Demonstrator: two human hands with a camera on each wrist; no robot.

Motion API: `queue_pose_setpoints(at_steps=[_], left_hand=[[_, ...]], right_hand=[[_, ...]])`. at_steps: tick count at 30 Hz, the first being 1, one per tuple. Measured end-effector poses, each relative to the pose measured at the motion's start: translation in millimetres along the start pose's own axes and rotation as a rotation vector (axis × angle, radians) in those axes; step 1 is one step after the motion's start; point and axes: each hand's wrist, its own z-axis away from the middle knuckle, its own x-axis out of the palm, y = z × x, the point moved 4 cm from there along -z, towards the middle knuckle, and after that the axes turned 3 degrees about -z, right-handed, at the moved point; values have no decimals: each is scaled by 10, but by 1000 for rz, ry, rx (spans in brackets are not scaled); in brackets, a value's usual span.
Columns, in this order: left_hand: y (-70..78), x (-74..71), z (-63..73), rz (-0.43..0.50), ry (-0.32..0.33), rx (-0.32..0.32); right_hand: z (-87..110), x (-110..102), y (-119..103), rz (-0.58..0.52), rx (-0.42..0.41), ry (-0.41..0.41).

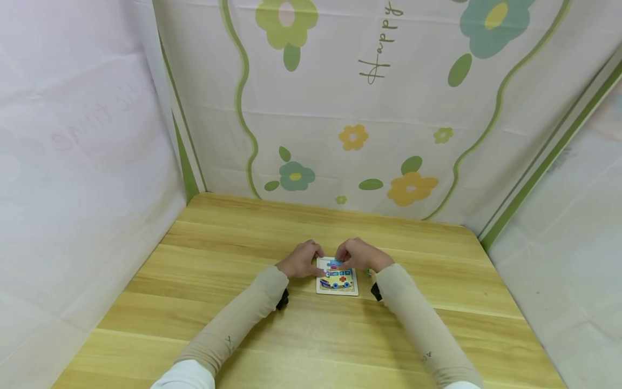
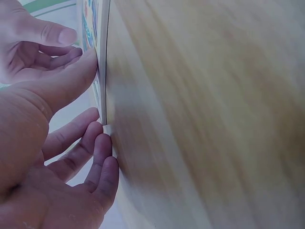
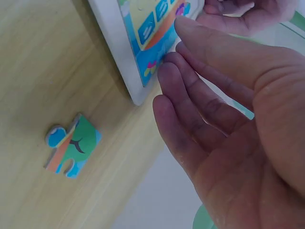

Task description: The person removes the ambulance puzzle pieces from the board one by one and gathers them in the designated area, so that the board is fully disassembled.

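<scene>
A square jigsaw puzzle board [image 1: 337, 292] with a white border and a yellow ambulance picture lies flat on the table. My left hand [image 1: 301, 260] holds its far left corner, thumb over the left edge and fingers at the far side. Over the far part of the board, my right hand [image 1: 359, 254] has thumb and fingertips at a blue puzzle piece [image 1: 332, 265], partly hidden by the fingers. The white base shows to the left of that piece. In the right wrist view, a loose green, orange and blue puzzle piece [image 3: 83, 140] lies beside the board.
The wooden table [image 1: 311, 340] is enclosed by a flower-printed cloth [image 1: 311, 97] at the back and pale cloth sides. A black wrist camera [image 1: 282, 300] sits under the left wrist, another black camera [image 1: 376, 292] under the right.
</scene>
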Motion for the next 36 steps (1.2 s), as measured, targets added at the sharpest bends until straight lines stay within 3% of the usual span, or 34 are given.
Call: queue_pose_setpoints(at_steps=[12,25,36], left_hand=[[39,-42,-4,-11,-9,19],[102,-38,-43,-105,-41,13],[233,40,-90,-75,-34,118]], right_hand=[[-10,15,-6,3,17,21],[-19,41,64,-69,25,34],[-5,73,147,-140,24,71]])
